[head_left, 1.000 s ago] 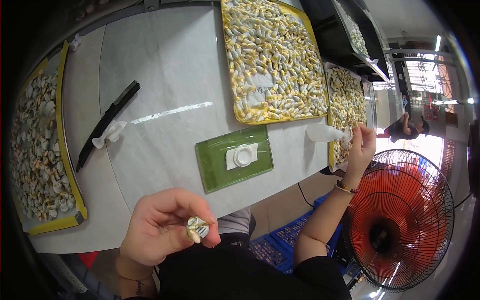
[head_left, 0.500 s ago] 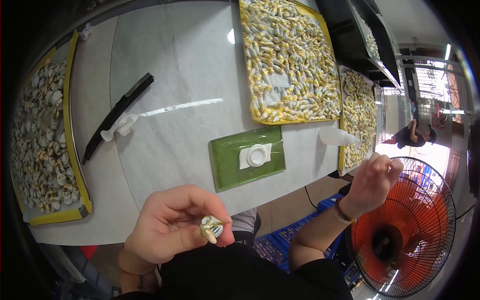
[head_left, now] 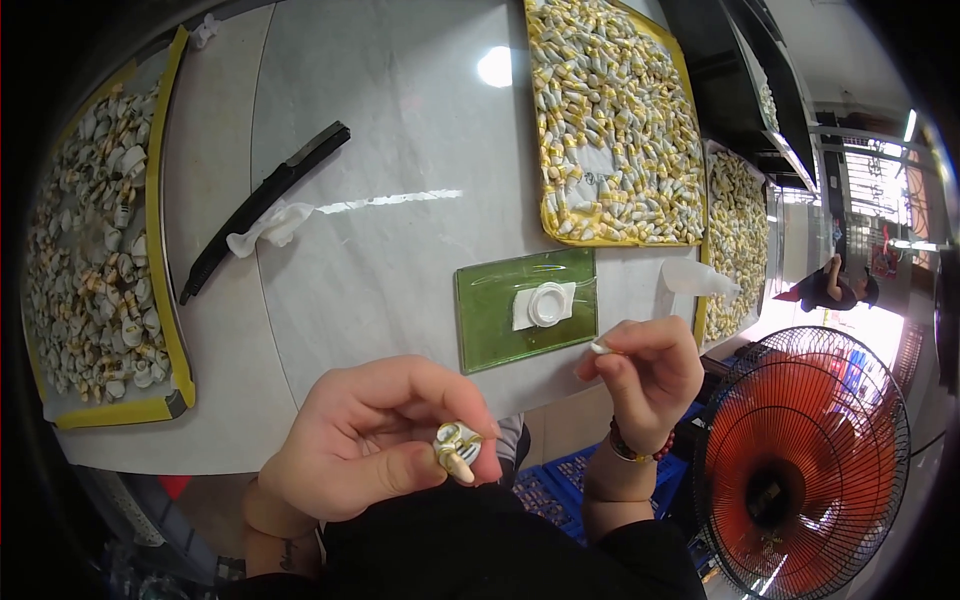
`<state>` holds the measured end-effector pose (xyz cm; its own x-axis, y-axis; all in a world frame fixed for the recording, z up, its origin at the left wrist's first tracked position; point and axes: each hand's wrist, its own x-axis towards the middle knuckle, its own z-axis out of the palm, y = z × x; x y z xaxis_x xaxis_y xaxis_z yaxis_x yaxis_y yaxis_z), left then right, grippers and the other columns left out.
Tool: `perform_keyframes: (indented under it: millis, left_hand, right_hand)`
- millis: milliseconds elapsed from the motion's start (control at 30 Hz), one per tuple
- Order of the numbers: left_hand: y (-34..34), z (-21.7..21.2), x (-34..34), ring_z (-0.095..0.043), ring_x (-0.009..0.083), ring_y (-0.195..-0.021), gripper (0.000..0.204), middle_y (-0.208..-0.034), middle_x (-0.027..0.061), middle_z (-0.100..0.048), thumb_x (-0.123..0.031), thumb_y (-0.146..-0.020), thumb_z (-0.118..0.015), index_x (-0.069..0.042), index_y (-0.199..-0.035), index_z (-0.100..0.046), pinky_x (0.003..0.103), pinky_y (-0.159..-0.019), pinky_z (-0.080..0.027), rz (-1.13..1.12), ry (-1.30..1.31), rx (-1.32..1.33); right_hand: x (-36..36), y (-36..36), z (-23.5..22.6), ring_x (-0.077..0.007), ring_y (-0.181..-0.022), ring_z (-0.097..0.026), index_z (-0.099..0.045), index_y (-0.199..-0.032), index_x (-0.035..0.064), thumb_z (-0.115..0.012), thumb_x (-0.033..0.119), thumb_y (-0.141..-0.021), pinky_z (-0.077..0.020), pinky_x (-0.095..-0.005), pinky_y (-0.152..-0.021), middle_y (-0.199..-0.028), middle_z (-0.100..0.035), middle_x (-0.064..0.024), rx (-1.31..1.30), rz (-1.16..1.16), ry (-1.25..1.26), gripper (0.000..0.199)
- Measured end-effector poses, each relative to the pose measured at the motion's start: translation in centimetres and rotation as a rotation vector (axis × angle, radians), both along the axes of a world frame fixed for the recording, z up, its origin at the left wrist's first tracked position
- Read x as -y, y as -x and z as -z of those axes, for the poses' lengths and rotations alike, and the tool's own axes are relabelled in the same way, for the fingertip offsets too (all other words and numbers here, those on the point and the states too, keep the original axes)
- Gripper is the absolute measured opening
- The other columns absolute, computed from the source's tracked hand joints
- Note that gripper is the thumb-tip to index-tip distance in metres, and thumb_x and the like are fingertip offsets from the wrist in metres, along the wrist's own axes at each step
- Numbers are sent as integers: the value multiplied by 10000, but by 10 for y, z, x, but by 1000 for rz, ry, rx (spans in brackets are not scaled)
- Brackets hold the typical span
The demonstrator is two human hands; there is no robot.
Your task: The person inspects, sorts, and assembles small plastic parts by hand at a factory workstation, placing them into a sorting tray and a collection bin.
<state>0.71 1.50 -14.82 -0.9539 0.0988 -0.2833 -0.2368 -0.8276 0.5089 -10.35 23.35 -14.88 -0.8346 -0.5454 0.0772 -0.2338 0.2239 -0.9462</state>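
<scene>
My left hand (head_left: 375, 440) pinches a small white and gold part (head_left: 457, 450) between thumb and fingers, close to my body below the table edge. My right hand (head_left: 645, 370) holds a tiny white piece (head_left: 600, 347) at its fingertips, just off the table's near edge. Right above both hands lies a green glass plate (head_left: 490, 305) with a white round cap (head_left: 545, 303) on a white pad. A yellow tray (head_left: 610, 120) full of small white and gold parts sits at the far right of the table.
A second yellow tray (head_left: 160, 250) of parts lies at the left. A black wiper-like strip (head_left: 262, 205) with a white tissue (head_left: 270, 225) rests mid-table. A clear squeeze bottle (head_left: 695, 278) lies by the right trays. A red fan (head_left: 810, 460) stands at lower right. Another person (head_left: 835, 285) sits far right.
My right hand has come back from the right-hand tray to beside the green plate, now pinching a tiny white piece. The left hand keeps its part, slightly lower right.
</scene>
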Motion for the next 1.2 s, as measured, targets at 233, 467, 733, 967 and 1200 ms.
perform_keyframes:
  millis: [233, 467, 733, 967, 1200]
  left_hand:
    - [0, -3, 2, -625, 175, -678, 375, -768, 177, -641, -277, -808, -716, 29, -933, -539, 247, -629, -489, 9, -8, 4]
    - [0, -3, 2, -633, 177, -717, 376, -800, 178, -642, -265, -810, -715, 37, -948, -539, 253, -671, -499, 17, -42, -7]
    - [-5, 14, 9, -593, 146, -963, 297, -1025, 125, -612, -77, -885, -594, 68, -1131, -512, 272, -880, -466, 83, -185, -194]
    - [-4, 15, 8, -595, 146, -964, 304, -1023, 124, -617, -101, -890, -597, 67, -1131, -517, 274, -884, -465, 33, -173, -199]
    - [-2, 5, 2, -658, 213, -764, 350, -843, 180, -657, -248, -817, -706, 20, -974, -544, 299, -685, -535, -42, -35, -8]
  right_hand:
    - [10, 2, -1, -135, -645, -614, -619, -890, -17, -622, -118, -726, -473, -215, -589, -778, -648, -96, -231, 63, -213, 192]
    - [11, 14, -8, -136, -585, -568, -637, -923, -5, -627, -115, -712, -442, -220, -536, -749, -625, -92, -370, -38, -326, 239]
    - [22, 11, -7, -129, -588, -549, -628, -872, -7, -627, -124, -698, -420, -224, -510, -730, -603, -73, -318, -35, -311, 210]
    - [28, 17, -9, -190, -615, -570, -623, -867, -9, -659, -108, -704, -448, -264, -525, -745, -602, -93, -471, -184, -347, 195]
    - [28, 15, -7, -239, -651, -580, -613, -868, -12, -664, -109, -686, -465, -304, -558, -750, -599, -101, -514, -181, -369, 212]
